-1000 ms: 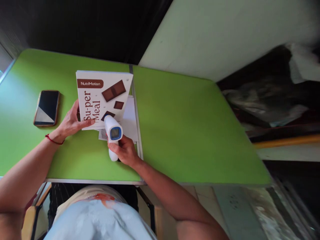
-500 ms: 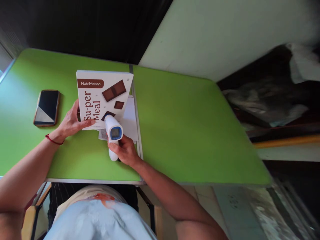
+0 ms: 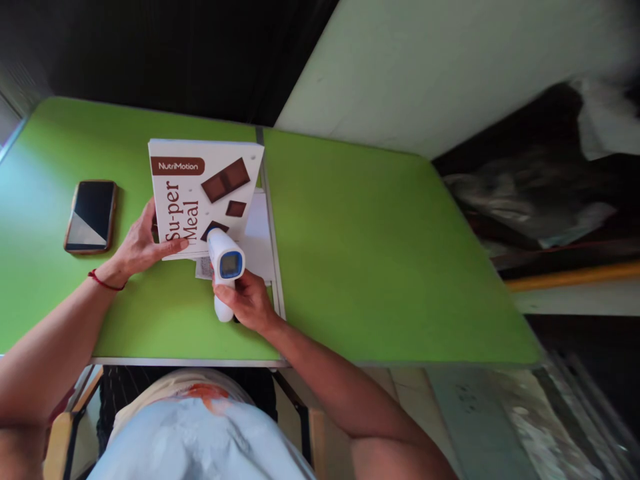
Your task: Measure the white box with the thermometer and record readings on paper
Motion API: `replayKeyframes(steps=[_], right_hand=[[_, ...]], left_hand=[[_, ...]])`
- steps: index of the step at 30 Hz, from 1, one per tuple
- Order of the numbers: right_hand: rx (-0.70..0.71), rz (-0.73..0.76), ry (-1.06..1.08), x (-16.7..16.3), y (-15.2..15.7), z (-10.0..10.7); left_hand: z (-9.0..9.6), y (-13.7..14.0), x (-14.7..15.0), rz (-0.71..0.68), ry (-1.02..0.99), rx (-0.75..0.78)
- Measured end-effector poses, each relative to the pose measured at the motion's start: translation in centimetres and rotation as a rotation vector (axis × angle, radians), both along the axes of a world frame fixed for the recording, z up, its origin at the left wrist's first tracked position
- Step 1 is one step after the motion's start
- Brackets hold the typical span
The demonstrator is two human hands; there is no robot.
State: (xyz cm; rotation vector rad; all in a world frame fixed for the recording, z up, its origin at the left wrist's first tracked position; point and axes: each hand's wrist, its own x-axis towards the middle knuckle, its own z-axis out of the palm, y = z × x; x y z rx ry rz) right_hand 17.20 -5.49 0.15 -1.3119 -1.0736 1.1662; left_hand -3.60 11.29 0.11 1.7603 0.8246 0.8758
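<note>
A white box (image 3: pixel 220 157) printed "NutriMotion Su-per Meal" with brown chocolate pieces is tilted up above the table. My left hand (image 3: pixel 145 243) grips its lower left corner, thumb across the front and the other fingers behind, mostly hidden. In my right hand (image 3: pixel 250 300) is a white infrared thermometer (image 3: pixel 225 260), held by its handle. Its blue-framed screen faces me, and its front end points at the box's lower part, overlapping it in view. Whether the two touch I cannot tell. White papers (image 3: pixel 259 233) lie partly covered beneath the box.
A phone (image 3: pixel 91 217) in a brown case lies on the green table (image 3: pixel 390 267), left of my left hand. A metal seam runs across the tabletop beside the papers. A pale wall (image 3: pixel 380 73) and a cluttered shelf (image 3: pixel 575 283) stand beyond the right side.
The whole view has shifted slightly, so the box, phone and thermometer appear a little further left. Both hands keep the same grips. The thermometer's screen looks a bit different in shade.
</note>
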Motion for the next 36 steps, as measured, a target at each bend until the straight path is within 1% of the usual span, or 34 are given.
replayKeyframes(steps=[8, 15, 19, 23, 25, 28, 33, 36], right_hand=[[-0.001, 0.011, -0.029, 0.2, -0.2, -0.3], [0.014, -0.006, -0.017, 0.3, -0.3, -0.5], [0.005, -0.001, -0.036, 0.4, -0.3, -0.5], [0.003, 0.017, -0.039, 0.5, -0.3, -0.4], [0.006, 0.028, -0.035, 0.5, -0.2, -0.3], [0.027, 0.039, -0.011, 0.5, -0.2, -0.3], [0.039, 0.030, -0.024, 0.6, -0.3, -0.6], [0.066, -0.031, -0.018, 1.0, -0.4, -0.8]], left_hand=[[0.1, -0.1, -0.2, 0.002, 0.055, 0.014], [-0.1, 0.0, -0.3, 0.033, 0.058, 0.062], [0.7, 0.0, -0.5, 0.016, 0.143, 0.092], [1.7, 0.0, -0.7, 0.036, 0.229, 0.172], [2.1, -0.2, -0.7, 0.044, 0.245, 0.184], [2.2, -0.4, -0.6, 0.037, 0.220, 0.125], [1.4, -0.7, -0.2, 0.020, 0.031, -0.043], [0.7, -0.6, 0.0, 0.021, -0.022, -0.084]])
